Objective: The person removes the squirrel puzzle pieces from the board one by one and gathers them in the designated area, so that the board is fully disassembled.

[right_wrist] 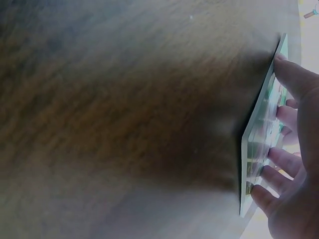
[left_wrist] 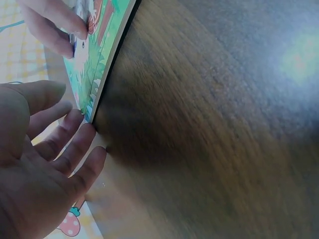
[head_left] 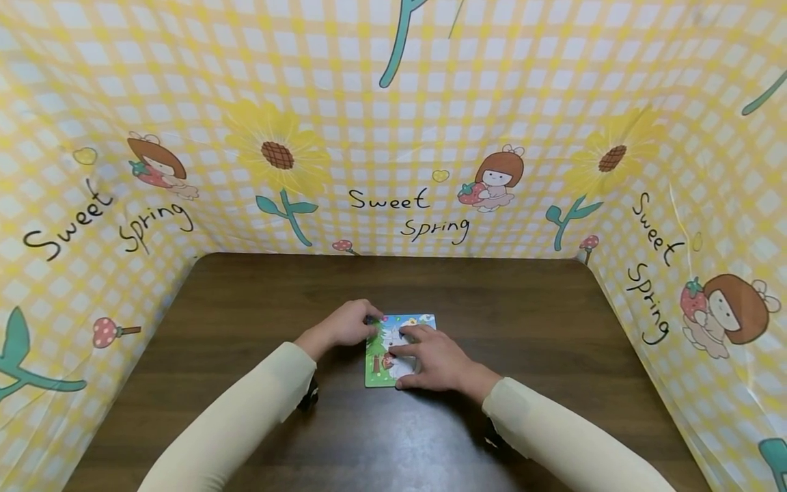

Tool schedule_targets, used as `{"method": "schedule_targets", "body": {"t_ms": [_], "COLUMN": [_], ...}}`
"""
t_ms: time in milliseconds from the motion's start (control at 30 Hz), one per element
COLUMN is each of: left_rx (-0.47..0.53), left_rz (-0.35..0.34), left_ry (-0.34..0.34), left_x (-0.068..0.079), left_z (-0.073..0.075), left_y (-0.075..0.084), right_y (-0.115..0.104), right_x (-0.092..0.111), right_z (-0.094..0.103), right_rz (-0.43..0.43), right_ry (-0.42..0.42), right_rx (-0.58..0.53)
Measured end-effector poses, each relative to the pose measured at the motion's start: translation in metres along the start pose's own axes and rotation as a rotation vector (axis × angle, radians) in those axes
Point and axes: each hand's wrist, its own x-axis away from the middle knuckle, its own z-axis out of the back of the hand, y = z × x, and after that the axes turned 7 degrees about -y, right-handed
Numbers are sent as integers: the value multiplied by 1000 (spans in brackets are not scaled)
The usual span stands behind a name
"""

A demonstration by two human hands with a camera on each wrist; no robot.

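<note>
A thin rectangular picture board (head_left: 376, 377), printed with a cartoon scene in green, blue and white, lies flat on the table. At its far left corner is my left hand (head_left: 352, 323), its fingertips right at the edge. The left wrist view shows those fingers (left_wrist: 70, 154) loosely extended beside the corner of the board (left_wrist: 110, 42). My right hand (head_left: 438, 362) lies over the right half with spread fingers, covering part of the print. In the right wrist view, the thumb (right_wrist: 294, 77) touches the board's edge (right_wrist: 259, 102) while the fingertips rest on its face.
The brown wooden table (head_left: 277, 287) surrounds the board. A yellow checked cloth (head_left: 381, 137) with flowers, cartoon figures and lettering stands as walls along the back and both sides. Light sleeves cover both forearms, and a dark device (head_left: 309, 396) sits under the left wrist.
</note>
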Motion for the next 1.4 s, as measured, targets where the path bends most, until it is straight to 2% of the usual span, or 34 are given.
{"method": "schedule_targets", "body": {"t_ms": [300, 600, 667, 900, 1067, 1400], "left_rx": [-13, 45, 45, -17, -13, 5], "left_rz": [-9, 38, 48, 156, 187, 156], "left_ry": [-8, -25, -8, 87, 61, 12], "left_x": [-6, -9, -8, -5, -7, -14], "left_z": [0, -4, -5, -8, -6, -1], "left_y": [1, -3, -3, 3, 4, -1], "right_y": [-1, -4, -4, -3, -3, -2], "right_x": [-1, -2, -3, -1, -1, -2], "right_z": [4, 5, 5, 6, 8, 6], "right_rz": [-5, 12, 17, 1, -2, -8], "right_ry": [-35, -51, -51, -46, -50, -54], "right_rx": [22, 32, 37, 27, 9, 27]}}
